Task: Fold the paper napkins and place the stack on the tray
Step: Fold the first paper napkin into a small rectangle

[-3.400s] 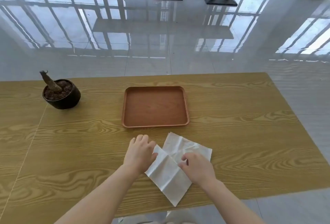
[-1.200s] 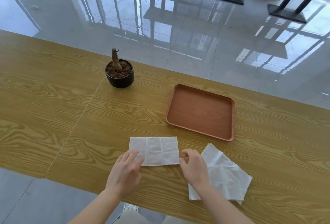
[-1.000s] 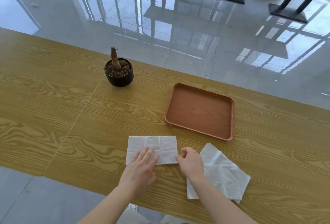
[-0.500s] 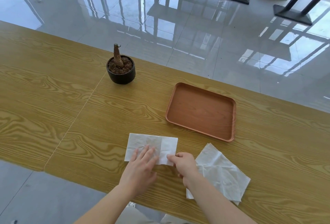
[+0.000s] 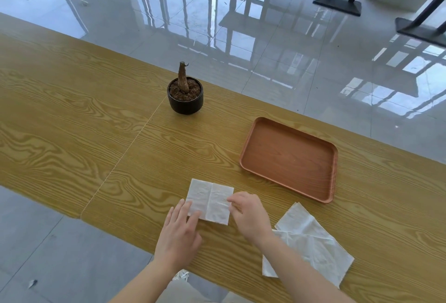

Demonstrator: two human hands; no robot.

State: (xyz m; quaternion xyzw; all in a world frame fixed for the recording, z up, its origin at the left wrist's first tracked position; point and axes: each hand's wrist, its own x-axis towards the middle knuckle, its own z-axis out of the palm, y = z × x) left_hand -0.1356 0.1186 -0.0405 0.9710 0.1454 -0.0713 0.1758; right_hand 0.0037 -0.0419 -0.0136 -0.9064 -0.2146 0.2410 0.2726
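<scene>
napkin [image 5: 211, 202] narrower than 0.5 s ago, now two creased panels, near table [image 5: 72, 133] edge | left hand [image 5: 178, 232] flat, fingers spread on its left corner | right hand [image 5: 249, 214] pinching right edge | wooden tray [image 5: 334, 158] bare, far right | crumpled napkins [image 5: 311, 242] right

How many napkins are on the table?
2 I can tell apart: a folded napkin under both hands, and a loose pile by the right arm, which may hold more.

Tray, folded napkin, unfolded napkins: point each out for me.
tray [image 5: 289, 158], head view, bare floor of the tray
folded napkin [image 5: 210, 199], head view, near its centre crease
unfolded napkins [image 5: 311, 242], head view, middle of the loose pile
</scene>
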